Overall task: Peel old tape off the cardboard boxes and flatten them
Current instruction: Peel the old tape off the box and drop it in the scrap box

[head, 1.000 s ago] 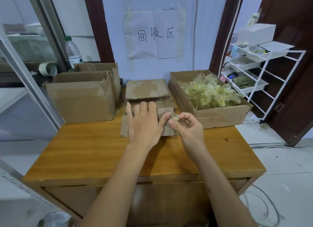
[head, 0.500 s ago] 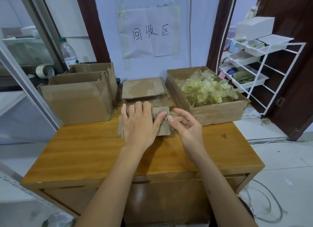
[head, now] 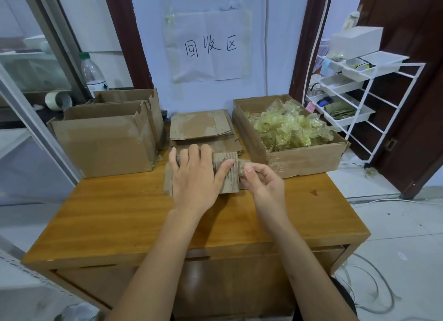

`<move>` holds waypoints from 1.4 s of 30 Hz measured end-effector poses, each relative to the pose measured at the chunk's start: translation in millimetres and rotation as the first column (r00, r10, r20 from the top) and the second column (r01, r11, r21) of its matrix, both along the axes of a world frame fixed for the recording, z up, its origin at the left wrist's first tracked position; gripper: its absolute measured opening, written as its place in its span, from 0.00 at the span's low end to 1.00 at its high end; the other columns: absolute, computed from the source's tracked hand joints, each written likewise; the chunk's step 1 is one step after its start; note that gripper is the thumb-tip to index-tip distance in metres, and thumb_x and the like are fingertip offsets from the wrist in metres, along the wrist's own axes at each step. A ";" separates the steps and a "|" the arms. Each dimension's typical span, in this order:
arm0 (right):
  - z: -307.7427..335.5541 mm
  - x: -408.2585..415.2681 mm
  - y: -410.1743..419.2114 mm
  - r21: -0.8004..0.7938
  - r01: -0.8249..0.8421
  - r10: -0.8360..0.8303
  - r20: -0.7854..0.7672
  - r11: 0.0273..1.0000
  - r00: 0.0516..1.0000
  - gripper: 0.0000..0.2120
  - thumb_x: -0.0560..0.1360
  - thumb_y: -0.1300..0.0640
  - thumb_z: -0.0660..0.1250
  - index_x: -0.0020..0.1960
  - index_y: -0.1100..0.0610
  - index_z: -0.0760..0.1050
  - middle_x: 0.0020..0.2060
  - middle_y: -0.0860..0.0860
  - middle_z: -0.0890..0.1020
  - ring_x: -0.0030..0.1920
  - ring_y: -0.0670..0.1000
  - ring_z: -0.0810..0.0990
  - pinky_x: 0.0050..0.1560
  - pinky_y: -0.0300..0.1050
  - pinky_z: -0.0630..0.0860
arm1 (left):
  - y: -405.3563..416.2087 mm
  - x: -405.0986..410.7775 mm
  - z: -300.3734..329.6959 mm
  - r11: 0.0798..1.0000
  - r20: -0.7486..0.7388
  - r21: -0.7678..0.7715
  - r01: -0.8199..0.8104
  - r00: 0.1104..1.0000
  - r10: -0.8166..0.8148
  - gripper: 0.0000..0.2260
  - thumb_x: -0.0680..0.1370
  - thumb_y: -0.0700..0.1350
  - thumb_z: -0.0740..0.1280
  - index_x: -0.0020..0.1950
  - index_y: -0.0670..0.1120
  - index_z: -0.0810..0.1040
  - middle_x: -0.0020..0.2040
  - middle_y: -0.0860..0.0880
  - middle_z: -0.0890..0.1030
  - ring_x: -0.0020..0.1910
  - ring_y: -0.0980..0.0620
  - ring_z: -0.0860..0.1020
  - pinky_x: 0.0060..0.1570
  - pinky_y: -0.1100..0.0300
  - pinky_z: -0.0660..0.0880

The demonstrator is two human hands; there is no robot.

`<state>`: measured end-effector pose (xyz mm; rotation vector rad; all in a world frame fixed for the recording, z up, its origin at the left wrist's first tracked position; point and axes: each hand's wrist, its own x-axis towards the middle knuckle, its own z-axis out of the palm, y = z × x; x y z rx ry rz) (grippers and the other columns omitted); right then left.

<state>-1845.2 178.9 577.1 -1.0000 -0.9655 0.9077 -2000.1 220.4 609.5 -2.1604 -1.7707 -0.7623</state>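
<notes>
at nine o'clock on the wooden table (head: 119, 212) stand two open cardboard boxes (head: 105, 143), one right behind the other, with a plastic bottle (head: 92, 75) and a roll of tape (head: 57, 100) behind them at ten o'clock. at twelve o'clock lies a stack of flattened boxes (head: 201, 127) — at least two, the exact count unclear. just in front of it, near the middle of the table, lies one small flattened cardboard piece (head: 226, 174). the left hand (head: 194, 176) lies flat on it, fingers straight, pressing it down. the right hand (head: 261, 180), at the piece's three o'clock edge, has thumb and fingers curled, pinching a strip of clear tape (head: 244, 166) at that edge. at two o'clock sits one open box (head: 302, 157) heaped with crumpled yellowish tape (head: 287, 127). on the wall at twelve o'clock hangs one paper sign (head: 208, 45); a white rack (head: 374, 100) stands at three o'clock.
</notes>
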 end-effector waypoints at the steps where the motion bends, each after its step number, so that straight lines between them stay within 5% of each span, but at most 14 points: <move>1: 0.2 0.5 0.6 -0.010 -0.011 0.011 -0.025 1.000 1.000 0.06 0.82 0.60 0.68 0.56 0.61 0.81 0.51 0.55 0.88 0.55 0.53 0.87 0.53 0.44 0.83 | 0.1 -0.1 -0.3 1.000 0.003 -0.004 0.001 1.000 -0.001 0.26 0.83 0.70 0.47 0.55 0.51 0.72 0.53 0.51 0.75 0.57 0.46 0.74 0.77 0.39 0.56; 6: 3.8 4.0 2.5 -0.032 -0.073 0.065 -0.197 0.997 0.978 0.09 0.78 0.65 0.72 0.55 0.66 0.75 0.52 0.59 0.88 0.57 0.57 0.87 0.53 0.46 0.84 | -1.6 -0.8 -1.8 1.000 0.016 0.004 0.007 1.000 -0.007 0.25 0.83 0.70 0.48 0.55 0.51 0.72 0.53 0.51 0.75 0.57 0.46 0.74 0.77 0.39 0.56; 11: 6.3 2.8 3.0 -0.071 -0.032 0.022 -0.141 0.997 0.990 0.12 0.74 0.65 0.76 0.51 0.61 0.75 0.45 0.57 0.87 0.51 0.57 0.87 0.47 0.43 0.84 | -5.2 -2.0 -3.4 1.000 0.031 0.016 0.018 0.999 -0.019 0.25 0.83 0.70 0.49 0.56 0.52 0.72 0.53 0.51 0.75 0.57 0.46 0.74 0.77 0.40 0.55; 16: 3.3 1.3 1.7 -0.065 0.001 -0.005 -0.067 0.998 0.998 0.14 0.77 0.62 0.74 0.62 0.58 0.77 0.46 0.56 0.88 0.49 0.53 0.88 0.46 0.43 0.84 | -6.3 -2.0 -1.9 1.000 0.040 0.017 0.023 0.999 -0.024 0.25 0.83 0.70 0.49 0.56 0.52 0.72 0.53 0.51 0.75 0.57 0.47 0.74 0.77 0.40 0.55; 19: -3.2 3.6 1.1 0.005 0.022 -0.022 0.044 1.000 0.999 0.06 0.81 0.62 0.69 0.56 0.58 0.84 0.44 0.54 0.88 0.45 0.51 0.86 0.47 0.45 0.85 | -7.2 -2.4 -1.6 1.000 0.035 0.011 0.019 0.999 -0.019 0.25 0.83 0.70 0.49 0.56 0.52 0.72 0.53 0.51 0.75 0.57 0.47 0.74 0.78 0.40 0.55; 23: -8.5 4.8 -2.1 0.002 0.080 -0.079 0.151 0.997 0.985 0.12 0.85 0.59 0.63 0.52 0.60 0.84 0.39 0.56 0.86 0.40 0.52 0.84 0.45 0.50 0.83 | -12.4 -3.4 -5.1 0.999 0.035 0.027 0.023 0.999 -0.024 0.24 0.83 0.69 0.50 0.56 0.51 0.73 0.52 0.52 0.74 0.56 0.47 0.73 0.78 0.40 0.54; 31: 0.8 8.4 -16.7 -0.075 0.115 -0.113 0.038 0.991 0.993 0.26 0.84 0.43 0.60 0.37 0.61 0.77 0.28 0.52 0.75 0.30 0.50 0.73 0.32 0.42 0.72 | -26.7 -5.9 -8.4 0.999 0.047 0.032 0.031 0.998 -0.032 0.24 0.83 0.70 0.52 0.58 0.52 0.73 0.53 0.52 0.74 0.57 0.48 0.74 0.77 0.40 0.55; 34: -1.4 17.2 -18.2 -0.028 0.110 -0.106 0.107 0.994 0.989 0.23 0.85 0.48 0.62 0.41 0.62 0.82 0.29 0.51 0.75 0.32 0.49 0.74 0.37 0.41 0.73 | -33.3 -4.7 -2.2 1.000 0.028 -0.011 0.004 1.000 -0.003 0.25 0.81 0.72 0.52 0.58 0.52 0.73 0.55 0.51 0.75 0.58 0.47 0.74 0.73 0.42 0.62; 37: -1.9 26.4 -17.3 0.036 0.109 -0.114 0.172 0.993 0.978 0.13 0.85 0.55 0.65 0.49 0.53 0.87 0.32 0.51 0.78 0.37 0.48 0.77 0.43 0.42 0.78 | -39.3 -1.1 15.6 0.992 -0.006 -0.125 -0.026 1.000 0.025 0.26 0.77 0.74 0.55 0.59 0.54 0.72 0.56 0.53 0.73 0.58 0.48 0.72 0.65 0.45 0.67; 42: 1.5 38.7 -21.9 -0.029 0.015 -0.014 0.046 0.999 0.999 0.10 0.80 0.62 0.70 0.61 0.56 0.85 0.50 0.51 0.89 0.54 0.52 0.87 0.56 0.47 0.84 | -45.8 -0.2 31.2 0.950 -0.039 -0.311 0.045 0.997 -0.060 0.25 0.73 0.74 0.56 0.59 0.57 0.68 0.59 0.54 0.72 0.60 0.49 0.69 0.62 0.47 0.68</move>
